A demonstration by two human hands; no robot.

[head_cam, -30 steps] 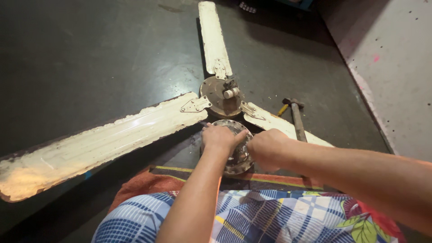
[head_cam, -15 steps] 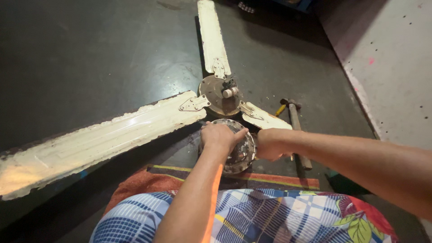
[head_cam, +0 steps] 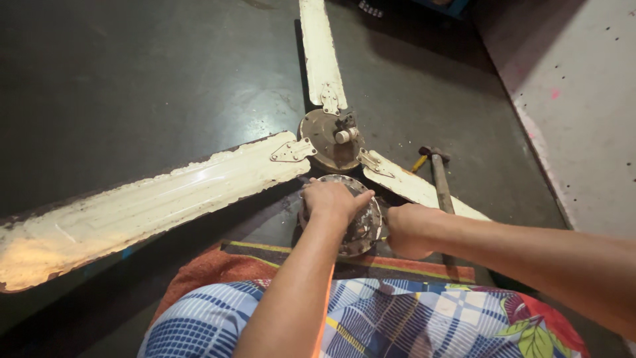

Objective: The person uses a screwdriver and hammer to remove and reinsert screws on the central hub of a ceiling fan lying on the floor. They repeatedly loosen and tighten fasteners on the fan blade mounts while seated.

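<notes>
Head view: the left hand (head_cam: 334,201) lies palm-down over a round metal motor housing (head_cam: 361,232) on the dark floor (head_cam: 132,86), fingers curled over its far rim, gripping it. The right hand (head_cam: 405,229) is closed into a fist at the housing's right edge; what it holds cannot be made out. Just beyond sits a rusty fan hub (head_cam: 328,139) with three worn cream blades (head_cam: 159,199). A hammer (head_cam: 438,179) lies to the right, partly hidden by the right forearm. Near the person, a striped mat (head_cam: 278,255) lies under the housing.
</notes>
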